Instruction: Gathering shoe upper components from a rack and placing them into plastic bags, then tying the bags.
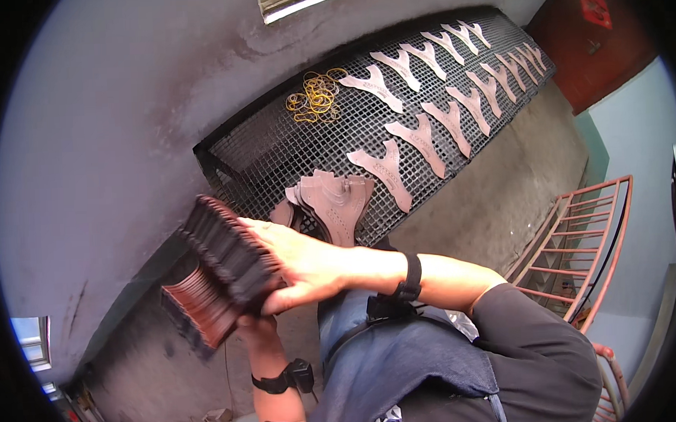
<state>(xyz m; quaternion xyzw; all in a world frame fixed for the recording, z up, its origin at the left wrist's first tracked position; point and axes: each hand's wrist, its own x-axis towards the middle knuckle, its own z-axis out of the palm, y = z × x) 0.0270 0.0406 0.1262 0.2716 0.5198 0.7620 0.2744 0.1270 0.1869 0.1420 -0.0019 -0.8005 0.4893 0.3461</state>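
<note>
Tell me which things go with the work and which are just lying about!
Seem part of the work:
brown stack, held in the left hand and right hand
pale Y-shaped pieces on the black mesh table
yellow bands, perhaps

Seem just there:
red railing
window at the left

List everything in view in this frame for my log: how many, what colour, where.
Bundle of layered pieces: one, dark and reddish brown, in both hands, blurred
Mesh rack: one, black, along the wall
Y-shaped pieces: about fifteen, pale pinkish, two rows on the rack
Pile of similar pieces: one, pale pinkish, near end of the rack; pieces uncountable
Looped bands: one tangle, mostly yellow, on the rack
Railing: red, right side
Panel or box: one, dark red, upper right
Wall: grey, left
Wristbands: two, black, one per wrist
Sleeve: dark, lower right
Left hand: one, beneath the bundle, partly hidden
Right hand: one, on the bundle
</note>
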